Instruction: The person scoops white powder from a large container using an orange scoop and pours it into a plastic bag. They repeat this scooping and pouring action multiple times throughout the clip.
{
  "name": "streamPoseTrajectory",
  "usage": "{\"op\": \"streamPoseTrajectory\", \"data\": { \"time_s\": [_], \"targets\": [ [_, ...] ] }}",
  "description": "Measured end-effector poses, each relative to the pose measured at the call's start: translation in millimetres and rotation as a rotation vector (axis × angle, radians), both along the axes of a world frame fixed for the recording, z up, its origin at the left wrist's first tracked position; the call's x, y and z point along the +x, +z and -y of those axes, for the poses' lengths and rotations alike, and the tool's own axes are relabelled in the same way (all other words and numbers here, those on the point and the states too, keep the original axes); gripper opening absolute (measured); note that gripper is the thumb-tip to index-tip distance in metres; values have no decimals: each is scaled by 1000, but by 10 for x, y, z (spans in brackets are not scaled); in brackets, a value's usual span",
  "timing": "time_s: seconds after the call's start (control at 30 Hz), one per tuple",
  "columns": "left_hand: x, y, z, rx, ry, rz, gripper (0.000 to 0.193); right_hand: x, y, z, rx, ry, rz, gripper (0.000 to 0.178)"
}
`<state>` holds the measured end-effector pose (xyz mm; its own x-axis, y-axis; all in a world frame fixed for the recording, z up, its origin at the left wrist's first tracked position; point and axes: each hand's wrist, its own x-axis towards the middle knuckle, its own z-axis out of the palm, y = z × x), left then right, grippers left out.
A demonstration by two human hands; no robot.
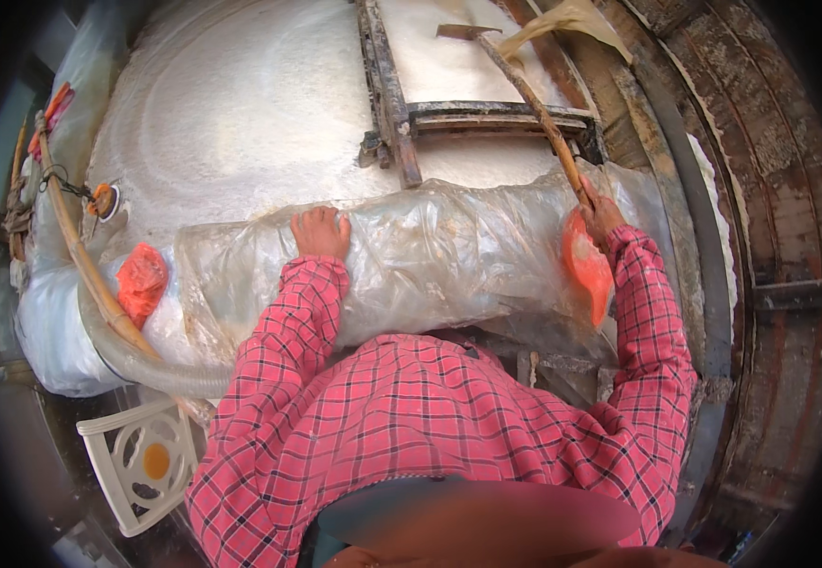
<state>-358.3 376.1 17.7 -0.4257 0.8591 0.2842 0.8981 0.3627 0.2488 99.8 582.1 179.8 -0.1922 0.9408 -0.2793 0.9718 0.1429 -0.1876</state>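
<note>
My left hand [321, 232] lies on the wrinkled clear plastic sheet [430, 246] draped over the near edge, with its fingers spread and nothing in them. At the right, my right hand [601, 214] is closed around the lower part of a long wooden-handled hoe [536, 106]. Its dark, flat head [469, 32] lies at the far end over the white material. Beside my right hand, a red-orange plastic bag [588, 265] hangs at the lower end of the handle. White, grainy-looking material [250, 104] spreads beyond the sheet.
A dark, crusted frame [387, 85] crosses the white material. To the left are a bamboo pole [84, 251], a clear ribbed hose [179, 377] and another red-orange bag [142, 282]. A white plastic stool [141, 459] stands lower left. Rusty panels [761, 123] rise at right.
</note>
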Motion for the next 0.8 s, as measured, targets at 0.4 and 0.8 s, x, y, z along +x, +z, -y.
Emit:
{"op": "streamPoseTrajectory", "data": {
  "time_s": [0.4,0.8],
  "targets": [
    [-25,-119,22,-17,-2,-3,30,460,1032,1851,-250,-288,-150,60],
    [-123,-50,-69,-3,0,-7,28,432,1377,762,-212,-179,-12,60]
  ]
}}
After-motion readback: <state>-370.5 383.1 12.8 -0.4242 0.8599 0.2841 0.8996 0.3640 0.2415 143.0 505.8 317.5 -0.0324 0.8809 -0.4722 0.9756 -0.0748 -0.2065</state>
